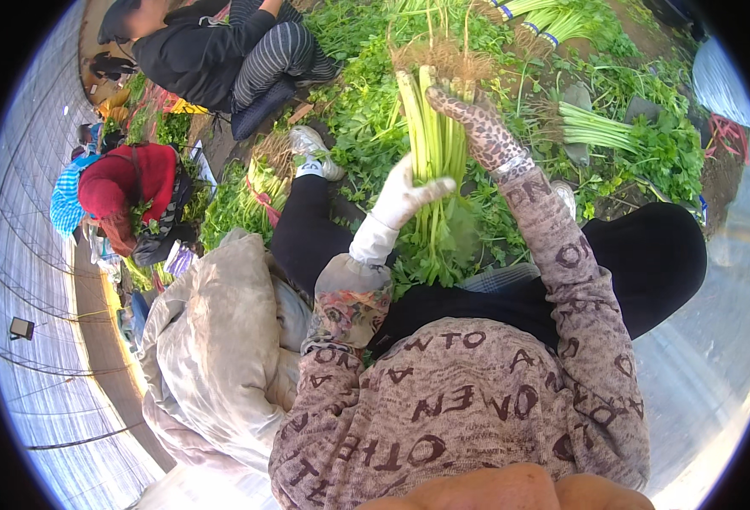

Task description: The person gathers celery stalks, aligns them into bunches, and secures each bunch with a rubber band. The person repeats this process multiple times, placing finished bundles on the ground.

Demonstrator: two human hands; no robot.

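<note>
A bunch of celery (435, 146) with pale green stalks is held up before me, its roots (442, 57) at the top and its leaves hanging over my lap. My left hand (406, 194), in a white glove, is closed around the lower stalks from the left. My right hand (477, 124), in a leopard-print glove, grips the upper stalks just below the roots. Cut or loose greens (368, 121) cover the ground beneath the bunch. A tied celery bundle with a pink band (263, 194) lies near my left foot.
Another celery bunch (598, 127) lies on the right, and banded bundles (544, 29) lie farther back. A large grey-beige cloth sack (215, 331) sits at my left. A person in dark clothes (203, 57) sits at the upper left; a person in red (139, 185) bends at the left.
</note>
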